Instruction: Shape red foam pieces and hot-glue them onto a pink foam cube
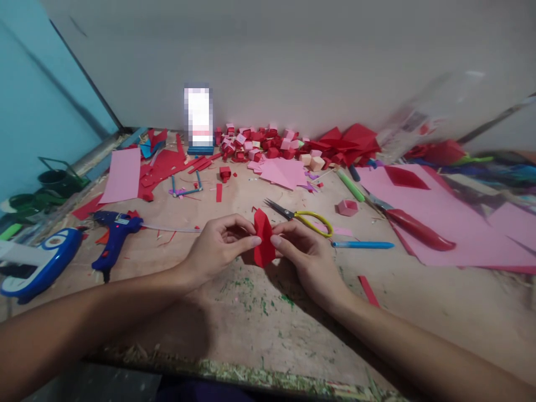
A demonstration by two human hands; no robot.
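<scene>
A folded piece of red paper [263,244] stands just above the wooden tabletop [234,312] in the middle of the view. My left hand [218,245] pinches its left side with thumb and fingers. My right hand [305,254] pinches its right side the same way. Both hands are closed on the paper, and part of it is hidden behind my fingers. Yellow-handled scissors [304,216] lie just beyond my right hand.
A blue glue gun [114,231] lies at left beside a blue and white device [39,262]. Pink sheets [444,218], a red-handled tool [414,228], a blue pen [362,244] and a small pink box [347,207] lie at right. Several small red and pink paper boxes [259,144] line the back wall.
</scene>
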